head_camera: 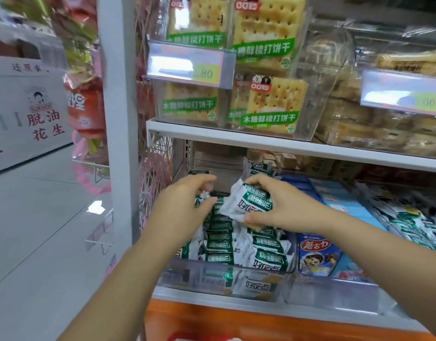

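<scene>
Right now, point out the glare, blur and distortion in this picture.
Head view: glare bleaches the left price tag and the right price tag; a bright patch shines on the floor; the hanging snack bags at left are blurred; the shelf edge slants, likely wide-angle distortion; the packet in the right hand reads fairly sharp.

Right hand point(280, 205) partly covers packet point(246, 203)
</scene>
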`<control>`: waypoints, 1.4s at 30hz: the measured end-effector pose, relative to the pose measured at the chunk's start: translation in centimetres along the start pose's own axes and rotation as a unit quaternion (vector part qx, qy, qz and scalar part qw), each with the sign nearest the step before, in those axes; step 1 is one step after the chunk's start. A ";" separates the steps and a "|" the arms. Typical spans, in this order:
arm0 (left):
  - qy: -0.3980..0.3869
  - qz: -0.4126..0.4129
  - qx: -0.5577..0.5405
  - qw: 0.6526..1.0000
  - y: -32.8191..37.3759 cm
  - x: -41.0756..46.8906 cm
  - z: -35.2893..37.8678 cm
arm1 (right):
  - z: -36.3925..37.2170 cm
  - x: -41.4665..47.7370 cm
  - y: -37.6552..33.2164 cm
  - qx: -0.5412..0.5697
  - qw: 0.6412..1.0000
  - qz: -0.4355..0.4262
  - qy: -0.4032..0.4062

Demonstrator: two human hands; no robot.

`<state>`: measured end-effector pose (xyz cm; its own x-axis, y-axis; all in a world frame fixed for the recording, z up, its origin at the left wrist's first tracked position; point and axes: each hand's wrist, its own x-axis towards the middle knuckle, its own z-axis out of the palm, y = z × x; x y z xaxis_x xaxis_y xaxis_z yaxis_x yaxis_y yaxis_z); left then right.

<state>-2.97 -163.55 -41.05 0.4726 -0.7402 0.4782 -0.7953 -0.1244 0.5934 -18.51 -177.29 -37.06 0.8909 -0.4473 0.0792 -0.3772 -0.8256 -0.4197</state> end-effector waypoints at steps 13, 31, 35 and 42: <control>-0.019 -0.049 -0.041 0.998 -5.2 0.3 -0.4 | 1.6 11.5 0.9 -0.038 0.996 0.063 0.045; -0.017 -0.085 -0.129 0.988 -7.3 1.1 0.8 | 3.5 15.7 3.3 -0.253 0.966 0.047 0.026; -0.009 -0.084 -0.125 0.989 -7.4 1.1 0.9 | 3.5 15.0 4.0 -0.243 0.969 0.037 0.002; -0.010 -0.082 -0.116 0.990 -7.3 1.0 1.0 | 3.5 15.3 3.8 -0.332 0.943 0.022 -0.002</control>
<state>2.94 -164.04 -45.54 0.5784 -0.7364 0.3509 -0.5990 -0.0914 0.7955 -5.41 -186.12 -40.58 0.8706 -0.4868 0.0717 -0.4889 -0.8395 0.2371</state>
